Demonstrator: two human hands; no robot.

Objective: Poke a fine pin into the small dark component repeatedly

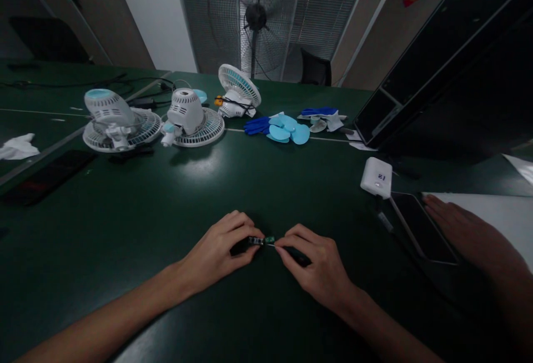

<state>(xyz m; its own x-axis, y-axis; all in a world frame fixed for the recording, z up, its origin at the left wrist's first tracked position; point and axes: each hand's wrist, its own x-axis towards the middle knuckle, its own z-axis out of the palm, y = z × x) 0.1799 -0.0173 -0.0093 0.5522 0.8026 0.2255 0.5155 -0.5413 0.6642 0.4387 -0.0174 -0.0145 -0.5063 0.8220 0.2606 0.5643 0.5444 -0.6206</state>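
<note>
Circuit board (270,239), small and green, shows at the lower centre of the frame, over the dark green counter (200,185). From where I stand, it seems to jut from a black piece (255,240) with silvery bits, which the left hand (227,243) pinches. The right hand (314,260) grips a dark-handled tool (298,256), its thin tip near the board; whether they touch, I cannot tell.

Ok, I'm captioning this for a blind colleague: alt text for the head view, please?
A person's left hand holds a small dark piece over a dark green table while the right hand points a thin tool toward its end. Three white fans and a blue fan blade lie behind; another person's hand is at right, beside a phone.
</note>
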